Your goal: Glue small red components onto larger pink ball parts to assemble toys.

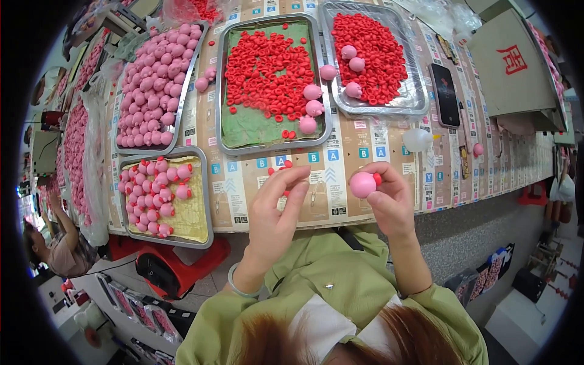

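Between the thumb and fingers of my right hand (pixel 392 204) is a round pink pig-like ball (pixel 363 185), with a small red piece (pixel 377 179) at its right side. My left hand (pixel 275 213) hovers to the left over the table edge, thumb and forefinger apart with nothing visible between them. A few loose red pieces (pixel 288 164) lie on the table just beyond it. Ahead, a green-lined metal tray (pixel 240 131) holds many red ring-like pieces (pixel 267 70), with several pink balls (pixel 312 92) along its right rim.
A second tray (pixel 377 109) of red pieces stands far right, beside a phone (pixel 446 94) and a small white bottle (pixel 417 140). At left are a tray of plain pink balls (pixel 155 85) and a yellow-lined tray (pixel 188 228) of balls with red parts. A red stool (pixel 188 267) stands below.
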`<control>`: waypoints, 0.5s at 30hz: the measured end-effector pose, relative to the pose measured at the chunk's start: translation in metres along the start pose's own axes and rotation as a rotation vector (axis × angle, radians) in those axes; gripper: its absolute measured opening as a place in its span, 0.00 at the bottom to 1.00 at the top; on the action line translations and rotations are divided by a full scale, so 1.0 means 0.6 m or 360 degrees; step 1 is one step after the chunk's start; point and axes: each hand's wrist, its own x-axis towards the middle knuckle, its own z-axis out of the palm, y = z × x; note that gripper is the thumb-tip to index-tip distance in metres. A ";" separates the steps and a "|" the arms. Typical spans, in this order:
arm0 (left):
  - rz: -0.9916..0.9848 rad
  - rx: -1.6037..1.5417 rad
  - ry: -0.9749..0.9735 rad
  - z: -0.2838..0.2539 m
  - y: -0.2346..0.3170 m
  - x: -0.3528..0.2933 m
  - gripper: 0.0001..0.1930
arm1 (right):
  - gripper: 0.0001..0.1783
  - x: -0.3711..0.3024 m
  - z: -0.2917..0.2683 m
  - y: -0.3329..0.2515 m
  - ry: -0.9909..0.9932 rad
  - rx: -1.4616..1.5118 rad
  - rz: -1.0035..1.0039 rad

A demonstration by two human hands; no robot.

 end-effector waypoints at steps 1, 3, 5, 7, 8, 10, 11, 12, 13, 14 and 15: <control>-0.0003 0.0066 0.0010 0.002 0.001 -0.001 0.10 | 0.20 -0.002 0.001 0.000 -0.0032 0.0051 0.0016; -0.0008 0.0132 0.0022 0.003 0.000 0.000 0.10 | 0.19 -0.003 0.000 -0.004 -0.0066 0.0103 0.0036; -0.0008 0.0372 0.0283 -0.010 -0.007 0.007 0.09 | 0.17 0.002 -0.001 -0.007 0.0029 -0.0167 0.0102; -0.0057 0.0367 0.0287 -0.022 -0.018 0.009 0.09 | 0.16 0.004 -0.014 -0.008 0.0041 -0.0340 0.0140; -0.0104 0.0351 0.0286 -0.027 -0.021 0.009 0.09 | 0.15 0.005 -0.019 -0.008 0.0059 -0.0522 0.0176; -0.0120 0.0201 0.0118 -0.026 0.001 -0.003 0.11 | 0.14 -0.003 -0.009 -0.019 0.0027 -0.0436 0.0242; 0.0022 0.0072 -0.0005 -0.012 0.019 -0.010 0.14 | 0.14 -0.006 0.001 -0.027 -0.0139 -0.0586 0.0155; 0.0165 -0.0057 -0.0128 -0.001 0.032 -0.014 0.18 | 0.13 -0.007 0.010 -0.034 -0.0306 -0.0733 0.0065; 0.0155 -0.0056 -0.0134 0.004 0.037 -0.013 0.18 | 0.11 -0.006 0.015 -0.036 -0.0402 -0.0802 -0.0120; 0.0288 -0.0037 -0.0312 0.008 0.039 -0.012 0.23 | 0.11 -0.007 0.017 -0.039 -0.0396 -0.0797 -0.0110; 0.0422 -0.0019 -0.0490 0.010 0.039 -0.011 0.28 | 0.11 -0.009 0.018 -0.042 -0.0444 -0.0829 -0.0142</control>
